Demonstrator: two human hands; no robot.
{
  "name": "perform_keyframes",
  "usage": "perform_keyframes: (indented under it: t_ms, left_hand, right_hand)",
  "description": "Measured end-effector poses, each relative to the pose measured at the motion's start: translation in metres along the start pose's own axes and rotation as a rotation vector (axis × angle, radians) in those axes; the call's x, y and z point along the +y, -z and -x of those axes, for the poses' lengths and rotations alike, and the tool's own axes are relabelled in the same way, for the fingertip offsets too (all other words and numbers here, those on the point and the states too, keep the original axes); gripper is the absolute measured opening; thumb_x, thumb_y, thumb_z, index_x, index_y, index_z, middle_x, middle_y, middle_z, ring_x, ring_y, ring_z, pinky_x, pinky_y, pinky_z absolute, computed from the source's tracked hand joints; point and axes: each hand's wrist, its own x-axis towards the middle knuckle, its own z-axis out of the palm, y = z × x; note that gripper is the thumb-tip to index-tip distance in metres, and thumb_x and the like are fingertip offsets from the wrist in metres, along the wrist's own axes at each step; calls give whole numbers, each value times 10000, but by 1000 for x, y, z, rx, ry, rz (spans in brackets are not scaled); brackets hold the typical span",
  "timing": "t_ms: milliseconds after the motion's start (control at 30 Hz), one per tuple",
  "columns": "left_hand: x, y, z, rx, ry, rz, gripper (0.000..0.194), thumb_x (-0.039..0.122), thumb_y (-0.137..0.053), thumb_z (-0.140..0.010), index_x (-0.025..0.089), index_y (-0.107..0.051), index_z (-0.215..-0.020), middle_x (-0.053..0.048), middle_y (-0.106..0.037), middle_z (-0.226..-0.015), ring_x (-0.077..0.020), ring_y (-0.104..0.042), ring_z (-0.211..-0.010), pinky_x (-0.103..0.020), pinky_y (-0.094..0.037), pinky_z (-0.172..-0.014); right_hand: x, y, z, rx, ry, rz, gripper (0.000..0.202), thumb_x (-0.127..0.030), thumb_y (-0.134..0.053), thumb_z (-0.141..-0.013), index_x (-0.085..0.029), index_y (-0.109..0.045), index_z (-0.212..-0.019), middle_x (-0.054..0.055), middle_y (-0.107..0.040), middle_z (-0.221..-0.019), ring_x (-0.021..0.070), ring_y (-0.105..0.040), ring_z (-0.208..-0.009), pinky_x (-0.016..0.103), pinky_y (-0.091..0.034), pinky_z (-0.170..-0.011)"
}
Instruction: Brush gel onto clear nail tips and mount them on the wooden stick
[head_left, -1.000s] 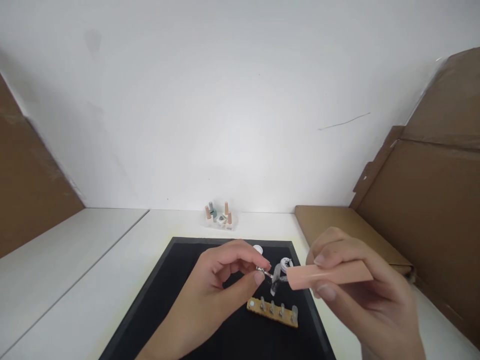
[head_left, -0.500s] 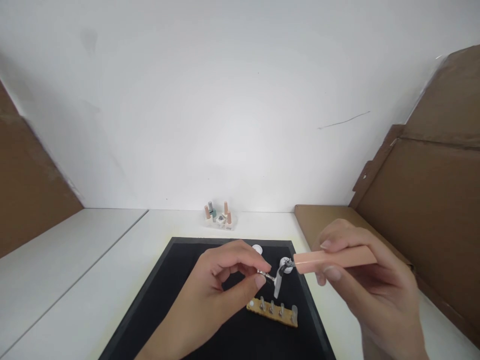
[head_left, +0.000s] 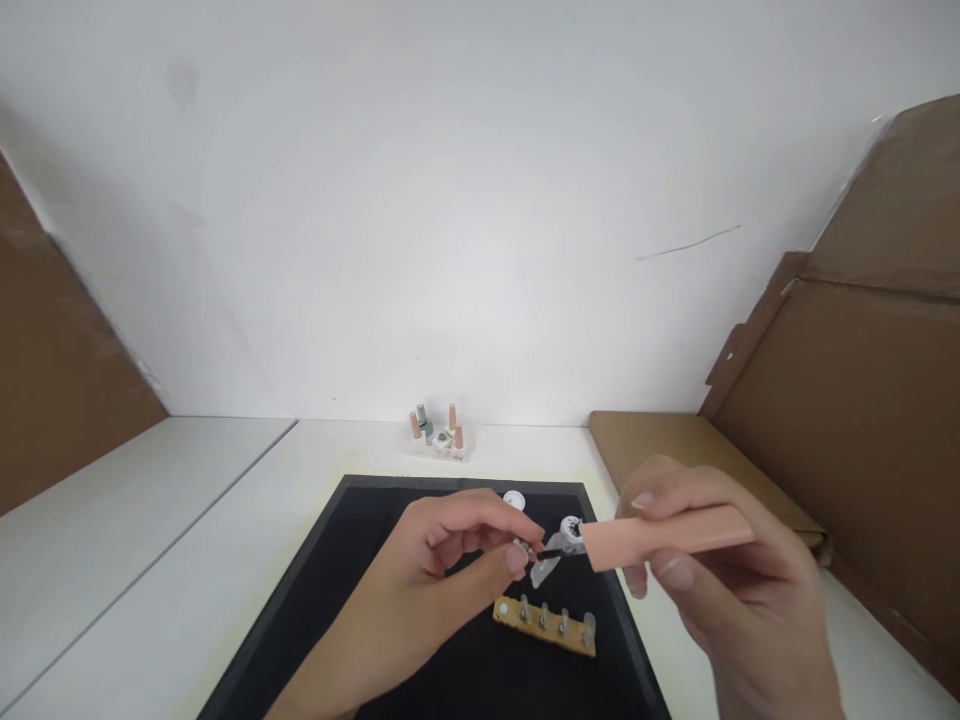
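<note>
My left hand (head_left: 457, 565) pinches a small silvery holder between thumb and index finger. A clear false nail tip (head_left: 547, 570) is on the holder's end, just right of my fingertips. In my right hand (head_left: 720, 570), thumb and fingers close round the long peach cap of a nail polish brush (head_left: 667, 535). Its dark bristles reach left to the nail tip and seem to touch it. Below my hands, a yellowish strip stand (head_left: 551, 630) carries several clear nail tips upright. A small white open jar (head_left: 571, 529) with dark marks sits behind the brush.
A black mat (head_left: 360, 540) lies under my hands, with a white round lid (head_left: 514, 500) on it. At the wall, a clear tray (head_left: 442, 455) holds several polish bottles. Cardboard (head_left: 660, 440) lies on the table at right, and a cardboard panel (head_left: 877, 370) rises beside it.
The nail tip has turned to a flatter slant. The brush has shifted slightly left and down, its bristles now lying across the nail's upper end near my left fingertips.
</note>
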Motion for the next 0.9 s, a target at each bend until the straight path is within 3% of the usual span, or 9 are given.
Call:
perform_keyframes:
  t_ms: [433,900]
  left_hand:
    - [0,-3,-3,1,18,25,101,207,-726,-861,250,-817,-850,9,-631,-717,-116,-524,-677,-207,-402,-621]
    - [2,2,-5,0,35,72,63,263,-766,-848,266,-829,-844,8,-635,-700,-113,-537,-674,-200,-423,-618]
  right_hand:
    - [-5,3,-6,-70,4,40,68,-315,-632,-949,-267,-664,-984,-2,-627,-778,135,-559,-713,249,-463,-622]
    - [-9,3,-13,-90,48,74,54,-295,-635,-941,-255,-669,-930,12,-596,-752,144,-560,-661,251,-438,-506]
